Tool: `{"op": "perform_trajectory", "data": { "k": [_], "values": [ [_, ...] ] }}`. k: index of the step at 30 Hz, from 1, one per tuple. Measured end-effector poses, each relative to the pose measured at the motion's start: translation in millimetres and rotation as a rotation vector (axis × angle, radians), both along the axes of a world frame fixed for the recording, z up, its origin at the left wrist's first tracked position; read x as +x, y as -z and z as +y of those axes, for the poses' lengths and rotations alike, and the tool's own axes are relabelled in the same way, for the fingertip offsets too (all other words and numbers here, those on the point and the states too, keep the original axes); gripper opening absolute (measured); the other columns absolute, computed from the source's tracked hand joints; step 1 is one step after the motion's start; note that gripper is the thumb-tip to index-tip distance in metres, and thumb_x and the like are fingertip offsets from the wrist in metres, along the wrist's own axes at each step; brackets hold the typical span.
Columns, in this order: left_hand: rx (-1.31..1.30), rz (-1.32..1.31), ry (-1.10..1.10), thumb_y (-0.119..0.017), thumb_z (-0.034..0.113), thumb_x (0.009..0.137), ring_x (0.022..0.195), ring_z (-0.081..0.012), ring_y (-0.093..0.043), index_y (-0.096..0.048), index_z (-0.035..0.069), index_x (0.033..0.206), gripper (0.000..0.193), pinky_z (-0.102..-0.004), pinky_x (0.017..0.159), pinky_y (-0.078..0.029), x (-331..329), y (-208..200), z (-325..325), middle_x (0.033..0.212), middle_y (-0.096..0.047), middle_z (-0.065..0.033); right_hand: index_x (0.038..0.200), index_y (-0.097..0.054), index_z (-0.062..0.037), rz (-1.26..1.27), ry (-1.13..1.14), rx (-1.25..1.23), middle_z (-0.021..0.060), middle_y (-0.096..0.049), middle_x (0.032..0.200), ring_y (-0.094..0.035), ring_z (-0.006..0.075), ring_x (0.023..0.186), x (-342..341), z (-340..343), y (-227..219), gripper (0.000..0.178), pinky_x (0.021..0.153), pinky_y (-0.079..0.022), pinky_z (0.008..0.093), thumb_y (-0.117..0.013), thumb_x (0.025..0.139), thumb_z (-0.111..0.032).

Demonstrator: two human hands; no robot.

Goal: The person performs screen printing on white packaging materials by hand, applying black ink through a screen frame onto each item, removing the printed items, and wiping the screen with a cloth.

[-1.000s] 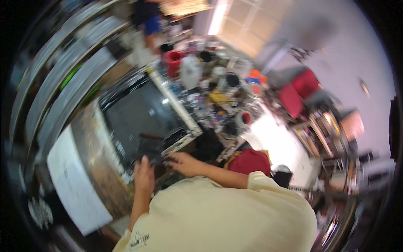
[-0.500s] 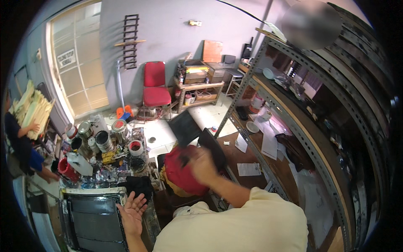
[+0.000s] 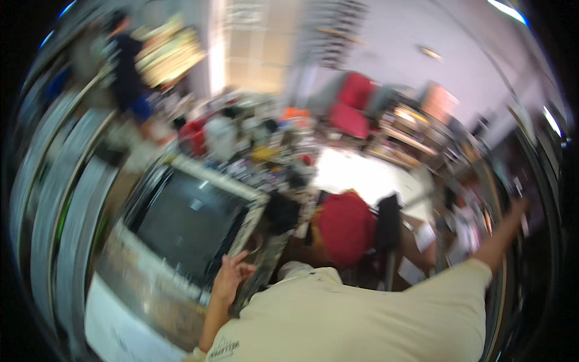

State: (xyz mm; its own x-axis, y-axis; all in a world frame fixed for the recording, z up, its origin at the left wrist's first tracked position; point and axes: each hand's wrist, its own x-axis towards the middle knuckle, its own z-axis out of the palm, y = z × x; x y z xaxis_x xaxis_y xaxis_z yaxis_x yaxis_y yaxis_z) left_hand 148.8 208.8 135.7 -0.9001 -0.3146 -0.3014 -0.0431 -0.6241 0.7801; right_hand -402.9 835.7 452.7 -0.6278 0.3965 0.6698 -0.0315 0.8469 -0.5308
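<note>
My left hand (image 3: 233, 276) is open, its fingers apart and slightly curled, beside the near right corner of a dark screen-printing frame (image 3: 188, 211). I cannot tell whether it touches the frame. Far out to the right, my right arm stretches toward the metal shelf rack (image 3: 496, 241). My right hand (image 3: 516, 209) is small and smeared by motion there, and what it holds, if anything, does not show. A black cloth (image 3: 280, 210) lies just beyond the frame's right corner.
A red round seat (image 3: 347, 229) stands ahead of me, with a black object (image 3: 389, 223) beside it. Paint cans and jugs (image 3: 220, 137) crowd the table's far part. Several upright frames (image 3: 72, 211) stand at left. Another person (image 3: 128, 66) carries pale sheets (image 3: 172, 54) at the back left.
The view has swung left. My right hand has moved from over the red seat out to the rack at right; the dark square panel by it is no longer visible. My left hand stays near the frame.
</note>
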Motion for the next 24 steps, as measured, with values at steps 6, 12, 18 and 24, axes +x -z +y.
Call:
{"op": "perform_trajectory", "data": {
  "k": [6,12,18,24],
  "values": [
    [-0.119,-0.18,-0.81,-0.032,0.054,0.111,0.075,-0.0169,-0.064,-0.06,-0.003,0.133,0.067,-0.0325,0.073,-0.052,114.7,24.5,-22.3,0.087,-0.069,-0.009,0.117,-0.064,0.0043,0.307,-0.294,0.015,0.0185,-0.07,0.106,-0.066,0.0284,0.094,14.3,-180.9,25.7,0.03,0.086,-0.05,0.0401,-0.064,0.096,-0.017],
    [-0.408,-0.695,-1.394,-0.051,0.051,0.107,0.084,-0.0186,-0.065,-0.066,0.002,0.125,0.054,-0.0354,0.079,-0.052,217.6,72.8,-49.9,0.108,-0.069,-0.0123,0.127,-0.062,0.003,-0.164,-1.323,-0.232,0.0183,-0.07,0.116,-0.067,0.0294,0.103,181.2,-496.2,162.5,0.038,0.093,-0.051,0.0381,-0.067,0.093,-0.014],
    [-0.955,-1.467,-1.148,-0.051,0.049,0.106,0.141,-0.0358,-0.043,-0.055,0.003,0.143,0.059,-0.0501,0.115,-0.035,197.2,165.4,-55.1,0.148,-0.05,-0.0187,0.128,-0.063,-0.0036,-0.423,-2.047,0.455,0.021,-0.069,0.112,-0.068,0.0372,0.099,308.4,-752.9,246.6,0.042,0.089,-0.053,0.0425,-0.073,0.089,-0.015],
    [-0.965,-1.653,-0.999,-0.044,0.046,0.108,0.155,-0.0384,-0.021,-0.047,0.003,0.151,0.061,-0.0548,0.124,-0.021,171.5,181.5,-55.9,0.163,-0.033,-0.0186,0.138,-0.06,-0.0157,0.146,-2.161,0.94,0.0155,-0.06,0.12,-0.057,0.0358,0.114,341.0,-967.9,323.4,0.059,0.095,-0.048,0.0478,-0.077,0.082,-0.015]
  ]
}}
